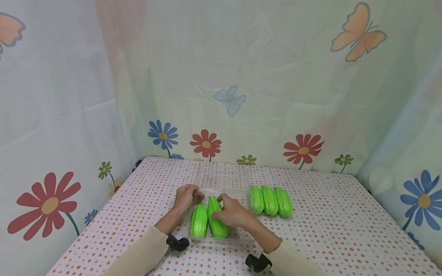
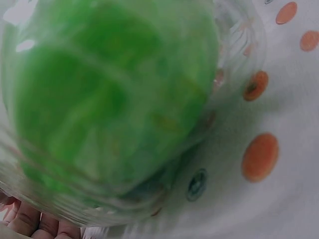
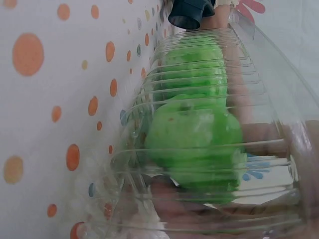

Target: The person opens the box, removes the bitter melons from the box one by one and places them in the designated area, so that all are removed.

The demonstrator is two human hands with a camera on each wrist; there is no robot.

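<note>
A clear plastic container (image 1: 238, 239) lies in front of me with its clear lid (image 1: 222, 175) folded back behind it. Two bright green, ridged gourds lie side by side in its left part: the left gourd (image 1: 199, 223) and the right gourd (image 1: 218, 228). My right hand (image 1: 235, 212) holds the right gourd between thumb and fingers from its right side. At the container's back left corner, my left hand (image 1: 185, 195) grips the rim. Through the plastic, the right wrist view shows a green gourd (image 3: 192, 134) and part of the right hand behind the wall.
Three more green gourds (image 1: 270, 201) lie in a row on the dotted tablecloth (image 1: 317, 226), just right of the container. A curtain with flowers and butterflies (image 1: 262, 84) encloses the table at the back and both sides.
</note>
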